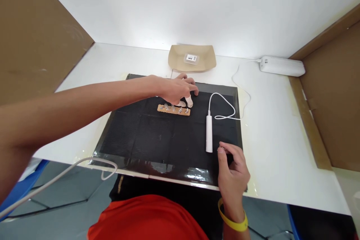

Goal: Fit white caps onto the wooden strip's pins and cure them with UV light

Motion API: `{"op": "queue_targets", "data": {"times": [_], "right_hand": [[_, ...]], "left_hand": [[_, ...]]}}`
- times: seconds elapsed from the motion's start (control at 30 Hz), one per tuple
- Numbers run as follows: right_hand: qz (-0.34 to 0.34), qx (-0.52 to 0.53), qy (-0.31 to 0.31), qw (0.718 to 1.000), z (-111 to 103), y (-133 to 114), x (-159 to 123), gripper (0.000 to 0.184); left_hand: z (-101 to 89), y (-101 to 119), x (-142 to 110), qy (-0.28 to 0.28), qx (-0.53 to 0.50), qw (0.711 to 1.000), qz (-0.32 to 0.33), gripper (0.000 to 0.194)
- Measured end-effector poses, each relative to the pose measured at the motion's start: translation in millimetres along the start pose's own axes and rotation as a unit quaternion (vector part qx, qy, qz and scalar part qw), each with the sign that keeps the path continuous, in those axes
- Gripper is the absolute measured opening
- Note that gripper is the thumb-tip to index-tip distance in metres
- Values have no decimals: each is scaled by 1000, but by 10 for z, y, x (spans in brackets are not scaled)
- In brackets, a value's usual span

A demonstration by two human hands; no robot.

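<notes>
My left hand (178, 89) reaches over the black mat (146, 138), its fingers bent down just behind a small wooden strip (173, 110) that carries several screws. Fingertips with white covers touch the mat beside the strip; nothing shows in them. My right hand (232, 170) rests at the mat's near right corner, fingers curled in a pinch, what they hold too small to name. It lies just right of a white pen-shaped tool (209, 133) with a white cable (225, 105).
A tan paper tray (176, 60) with a small clear packet (191, 58) stands behind the mat. A white power unit (282, 66) lies at the back right. Cardboard walls stand on both sides. A grey cable (84, 163) hangs off the front edge.
</notes>
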State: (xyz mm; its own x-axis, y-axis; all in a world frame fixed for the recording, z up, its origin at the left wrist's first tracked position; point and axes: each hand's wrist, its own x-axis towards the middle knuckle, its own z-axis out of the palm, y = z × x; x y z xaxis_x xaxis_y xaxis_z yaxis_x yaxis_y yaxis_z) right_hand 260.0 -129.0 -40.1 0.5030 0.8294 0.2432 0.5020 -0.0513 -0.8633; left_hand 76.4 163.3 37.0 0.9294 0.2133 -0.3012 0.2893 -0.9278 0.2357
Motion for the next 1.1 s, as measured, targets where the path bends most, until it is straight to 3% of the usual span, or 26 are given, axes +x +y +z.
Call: {"op": "queue_targets", "data": {"times": [0.33,0.73,1.1], "right_hand": [[1,-8,2,1000,11,-1,8,14],[0,-16,3,1000,-1,-10,-1,18],[6,-9,-3,1000,-5,-19,14,19]], "left_hand": [[-47,134,50,-3,22,999,27,42],[-70,89,88,-17,26,999,11,37],[13,41,49,29,-72,997,-12,35]]}}
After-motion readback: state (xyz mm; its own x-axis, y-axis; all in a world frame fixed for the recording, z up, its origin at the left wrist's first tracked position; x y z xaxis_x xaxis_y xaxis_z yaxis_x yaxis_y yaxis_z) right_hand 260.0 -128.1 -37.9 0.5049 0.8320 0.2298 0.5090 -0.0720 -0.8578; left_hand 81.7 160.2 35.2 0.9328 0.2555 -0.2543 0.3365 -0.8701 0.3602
